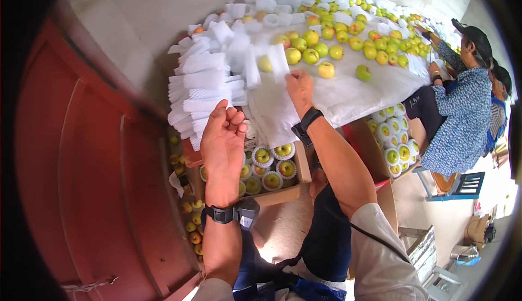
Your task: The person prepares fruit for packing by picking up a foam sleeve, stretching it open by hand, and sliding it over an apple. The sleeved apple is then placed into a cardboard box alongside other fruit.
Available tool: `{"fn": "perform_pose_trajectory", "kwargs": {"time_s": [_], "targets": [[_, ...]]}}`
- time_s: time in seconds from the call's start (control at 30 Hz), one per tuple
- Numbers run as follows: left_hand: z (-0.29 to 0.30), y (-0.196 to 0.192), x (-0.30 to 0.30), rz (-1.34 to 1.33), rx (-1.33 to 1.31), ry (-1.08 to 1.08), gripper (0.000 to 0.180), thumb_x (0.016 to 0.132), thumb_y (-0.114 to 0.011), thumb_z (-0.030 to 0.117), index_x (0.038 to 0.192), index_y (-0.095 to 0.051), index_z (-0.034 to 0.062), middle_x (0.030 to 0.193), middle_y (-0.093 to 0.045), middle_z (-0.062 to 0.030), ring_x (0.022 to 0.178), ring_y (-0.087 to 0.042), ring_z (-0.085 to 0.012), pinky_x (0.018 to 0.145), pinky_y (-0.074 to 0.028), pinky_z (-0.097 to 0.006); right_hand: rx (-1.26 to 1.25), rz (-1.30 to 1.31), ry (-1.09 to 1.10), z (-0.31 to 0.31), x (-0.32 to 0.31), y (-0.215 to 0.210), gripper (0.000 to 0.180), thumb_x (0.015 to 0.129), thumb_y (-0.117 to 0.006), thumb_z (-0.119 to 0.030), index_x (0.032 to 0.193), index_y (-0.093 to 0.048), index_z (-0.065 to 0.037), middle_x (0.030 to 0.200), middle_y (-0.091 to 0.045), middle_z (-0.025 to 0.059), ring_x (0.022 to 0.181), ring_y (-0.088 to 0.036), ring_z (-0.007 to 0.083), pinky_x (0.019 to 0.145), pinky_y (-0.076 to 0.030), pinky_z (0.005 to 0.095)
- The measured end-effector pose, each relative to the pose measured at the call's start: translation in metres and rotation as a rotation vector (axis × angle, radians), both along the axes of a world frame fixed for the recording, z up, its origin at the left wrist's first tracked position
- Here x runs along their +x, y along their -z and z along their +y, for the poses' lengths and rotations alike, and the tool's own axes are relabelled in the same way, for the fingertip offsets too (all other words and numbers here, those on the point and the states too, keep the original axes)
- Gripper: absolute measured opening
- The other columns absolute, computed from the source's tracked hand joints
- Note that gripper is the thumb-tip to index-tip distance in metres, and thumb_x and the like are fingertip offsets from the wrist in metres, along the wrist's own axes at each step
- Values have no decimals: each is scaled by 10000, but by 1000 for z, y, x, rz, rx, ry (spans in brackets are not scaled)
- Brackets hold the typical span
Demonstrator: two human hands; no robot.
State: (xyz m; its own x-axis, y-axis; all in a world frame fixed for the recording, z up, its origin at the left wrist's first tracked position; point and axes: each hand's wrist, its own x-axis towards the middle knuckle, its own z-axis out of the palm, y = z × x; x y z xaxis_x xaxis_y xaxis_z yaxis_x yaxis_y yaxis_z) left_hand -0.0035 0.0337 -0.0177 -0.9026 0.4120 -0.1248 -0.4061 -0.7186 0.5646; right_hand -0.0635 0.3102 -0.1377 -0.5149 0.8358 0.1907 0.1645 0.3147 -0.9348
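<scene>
My right hand (300,90) is closed in a pinch on the lower edge of a white foam fruit sleeve (279,63), held above the sheet-covered table (331,102). Palm up, my left hand (222,138) is by the near end of a stack of flat white foam sleeves (204,83). Its fingers are loosely curled, with no object visible in them. Yellow-green apples (311,56) lie loose just beyond my right hand. Below my hands, a cardboard box (277,195) holds apples (272,180) in foam sleeves.
A co-worker in a blue patterned shirt (462,119) reaches over the table's right end, with another person (499,100) behind. Another cardboard box (363,143) of sleeved apples stands at the right. A red door (92,165) is close on my left. Loose apples (196,238) lie beside it.
</scene>
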Motion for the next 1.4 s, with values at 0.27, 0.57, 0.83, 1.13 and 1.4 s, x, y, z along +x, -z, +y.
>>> {"fn": "perform_pose_trajectory", "kwargs": {"time_s": [0.27, 0.57, 0.83, 1.13, 1.4], "targets": [[-8, -3, 4, 52, -6, 44, 238, 1006, -626, 122, 1215, -609, 10, 939, -629, -31, 863, -584, -155, 737, -463, -300, 181, -139, 180, 6, 47, -54, 256, 809, -688, -246, 988, -727, -68, 1154, -694, 157, 1133, -634, 343, 925, -505, 429], [-6, -7, 9, 70, -35, 76, 222, 1004, -632, 127, 1193, -624, 13, 946, -628, -34, 867, -580, -159, 733, -457, -299, 439, -394, 83, 72, 54, -39, 249, 762, -726, -264, 994, -771, -183, 1362, -573, 109, 1273, -521, 340, 1064, -438, 407], [-7, -8, 6, 98, -15, 93, 266, 998, -614, 95, 1243, -575, -3, 936, -631, -49, 863, -590, -169, 729, -459, -300, 578, -403, -294, 78, 62, -30, 172, 779, -684, -245, 910, -790, -207, 1108, -731, -6, 1270, -503, 295, 1040, -451, 401], [-7, -7, 2, 119, -22, 68, 210, 1009, -587, 105, 1194, -599, 8, 938, -663, -67, 834, -639, -171, 737, -465, -307, 447, -205, -547, 47, 97, -26, 209, 764, -794, -258, 926, -776, -127, 1239, -676, 86, 1295, -519, 331, 1083, -439, 391], [-5, -8, 4, 115, -39, 56, 217, 1013, -586, 109, 1202, -597, 4, 930, -664, -70, 836, -647, -172, 727, -478, -303, 181, -114, -511, 56, 101, -23, 250, 799, -814, -226, 1014, -774, -104, 1528, -451, 196, 1389, -466, 326, 1098, -419, 394]]}}
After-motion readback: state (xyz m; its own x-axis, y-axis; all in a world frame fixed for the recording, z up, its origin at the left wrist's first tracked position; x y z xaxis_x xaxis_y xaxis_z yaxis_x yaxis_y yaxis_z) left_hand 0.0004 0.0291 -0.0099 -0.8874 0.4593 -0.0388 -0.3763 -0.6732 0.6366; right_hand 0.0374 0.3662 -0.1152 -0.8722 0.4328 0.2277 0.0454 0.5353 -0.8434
